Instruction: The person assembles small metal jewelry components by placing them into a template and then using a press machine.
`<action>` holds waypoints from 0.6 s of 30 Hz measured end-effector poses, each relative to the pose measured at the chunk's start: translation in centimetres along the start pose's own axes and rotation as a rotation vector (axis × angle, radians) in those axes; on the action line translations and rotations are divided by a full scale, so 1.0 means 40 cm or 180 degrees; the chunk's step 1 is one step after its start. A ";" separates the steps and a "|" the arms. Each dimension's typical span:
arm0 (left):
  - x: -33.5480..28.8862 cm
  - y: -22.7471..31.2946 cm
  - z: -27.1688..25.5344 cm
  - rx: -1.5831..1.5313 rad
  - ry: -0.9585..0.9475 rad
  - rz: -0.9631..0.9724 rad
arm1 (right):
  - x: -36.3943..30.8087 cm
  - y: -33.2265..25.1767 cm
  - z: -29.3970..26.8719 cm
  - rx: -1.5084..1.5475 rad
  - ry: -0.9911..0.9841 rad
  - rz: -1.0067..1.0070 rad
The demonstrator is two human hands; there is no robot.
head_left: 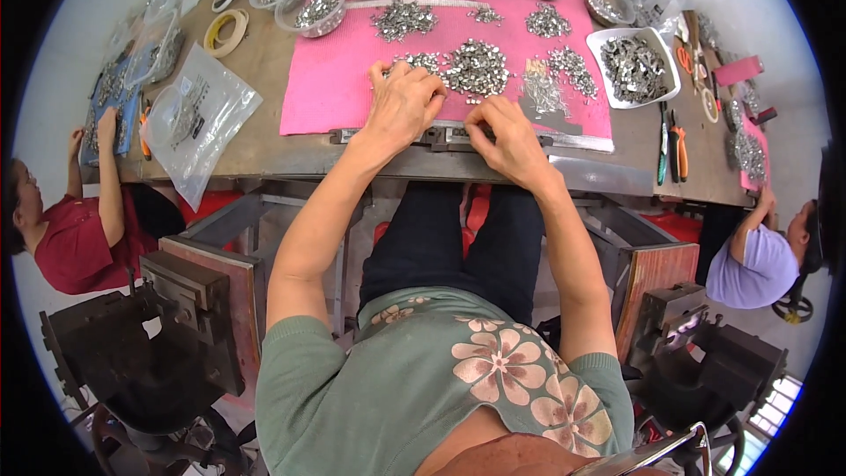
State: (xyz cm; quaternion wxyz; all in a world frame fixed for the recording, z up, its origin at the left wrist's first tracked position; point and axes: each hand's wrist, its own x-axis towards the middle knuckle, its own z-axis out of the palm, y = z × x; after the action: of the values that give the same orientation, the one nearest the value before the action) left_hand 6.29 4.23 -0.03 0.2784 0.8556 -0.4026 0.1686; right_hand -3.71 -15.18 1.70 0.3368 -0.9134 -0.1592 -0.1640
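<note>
green top [370,379] | short sleeves [300,353] | pale brown-centred flowers [498,361] | dark trousers [423,238] | bare hands [405,101]

Pale walls [55,92] flank a brown table [630,137] — bright window [777,405], lower right.

Here's a vivid pink rectangular mat [322,79], small silver metal pieces [477,68], green fabric shirt [397,370] flowered in beige!

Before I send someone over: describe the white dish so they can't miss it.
Start at the large pink mat in front of the wearer. Go right, past the right hand, to the dish at the mat's right edge, heaped with metal pieces. Unlike the clear tubs along the mat's far edge, it's opaque white and squarish with rounded corners.
</note>
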 end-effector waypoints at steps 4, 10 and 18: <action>0.012 -0.003 0.005 -0.0069 -0.0176 0.0089 | -0.023 0.000 0.003 -0.0093 0.0119 -0.0345; 0.000 0.001 -0.011 -0.0186 -0.0115 0.0103 | -0.033 -0.004 0.009 -0.0302 0.0179 -0.0487; -0.055 0.053 -0.049 -0.0673 -0.0052 -0.0075 | 0.046 0.034 0.025 -0.0351 0.0403 -0.0430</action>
State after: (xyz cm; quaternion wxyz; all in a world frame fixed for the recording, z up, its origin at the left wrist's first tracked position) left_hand 3.13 5.62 1.10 0.3658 0.8275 -0.4103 0.1149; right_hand -1.33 -15.16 0.96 0.2837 -0.9055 -0.1896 -0.2523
